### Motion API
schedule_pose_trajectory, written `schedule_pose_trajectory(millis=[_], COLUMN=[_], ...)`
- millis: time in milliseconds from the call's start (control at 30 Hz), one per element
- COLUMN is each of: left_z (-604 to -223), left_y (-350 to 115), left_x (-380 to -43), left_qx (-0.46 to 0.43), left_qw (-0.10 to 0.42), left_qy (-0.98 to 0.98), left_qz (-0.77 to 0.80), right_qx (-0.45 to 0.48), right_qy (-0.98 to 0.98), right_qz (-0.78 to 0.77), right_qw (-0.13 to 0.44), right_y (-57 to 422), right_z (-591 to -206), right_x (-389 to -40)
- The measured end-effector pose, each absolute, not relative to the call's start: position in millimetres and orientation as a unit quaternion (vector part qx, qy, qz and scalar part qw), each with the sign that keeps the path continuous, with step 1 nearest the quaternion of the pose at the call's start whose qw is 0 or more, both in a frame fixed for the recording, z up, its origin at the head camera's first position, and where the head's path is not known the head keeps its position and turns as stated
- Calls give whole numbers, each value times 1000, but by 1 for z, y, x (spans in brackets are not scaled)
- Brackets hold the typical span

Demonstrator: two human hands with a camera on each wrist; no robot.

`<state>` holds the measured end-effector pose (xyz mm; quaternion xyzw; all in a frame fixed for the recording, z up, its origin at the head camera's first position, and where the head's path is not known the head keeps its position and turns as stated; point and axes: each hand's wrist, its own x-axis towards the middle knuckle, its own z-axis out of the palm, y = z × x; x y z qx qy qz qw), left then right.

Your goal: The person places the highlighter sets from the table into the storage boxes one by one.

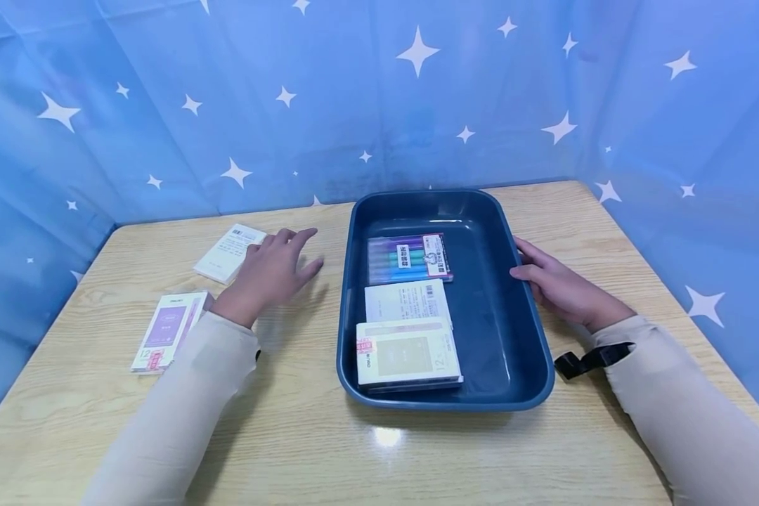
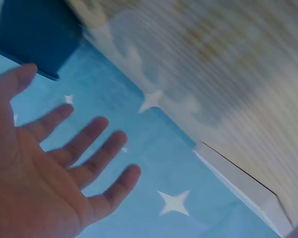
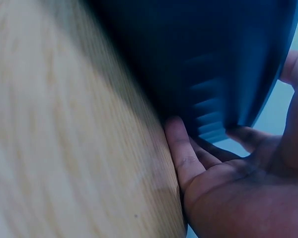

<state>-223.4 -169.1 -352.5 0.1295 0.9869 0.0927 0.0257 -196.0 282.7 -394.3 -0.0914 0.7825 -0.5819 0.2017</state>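
Note:
My left hand [image 1: 272, 270] is above the table between a white box [image 1: 223, 256] and a dark blue plastic bin [image 1: 531, 365]. Its fingers are spread and nothing is in them; the left wrist view shows the bare palm [image 2: 37, 183]. On the bin's right side, my right hand [image 1: 563, 288] holds the wall, thumb over the rim and fingers along the outside. Inside the bin lie a clear pack of coloured pens [image 1: 388, 256], a white printed box [image 1: 388, 299] and, overlapping it, a white box with a beige label [image 1: 405, 355].
A white box with a purple label [image 1: 167, 330] lies on the wooden table [image 1: 303, 443], left of my left forearm. Blue cloth with white stars [image 1: 354, 91] hangs behind the table's far edge and along the sides. A black strap [image 1: 591, 360] is on my right wrist.

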Motion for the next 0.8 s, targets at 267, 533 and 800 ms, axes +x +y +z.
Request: schedule_pose_trajectory(millis=[267, 533, 800], left_z=[-354, -355, -356], left_y=[-185, -196, -204], left_x=[-229, -231, -235], left_qx=[108, 79, 54], left_qw=[56, 88, 115], left_qy=[989, 990, 989], left_qz=[87, 79, 72], right_qx=[-104, -96, -91], right_qy=[776, 781, 779], right_qz=[-587, -582, -585], right_qw=[204, 204, 206], right_y=[284, 283, 284], right_z=[-396, -396, -395], right_x=[-197, -197, -196])
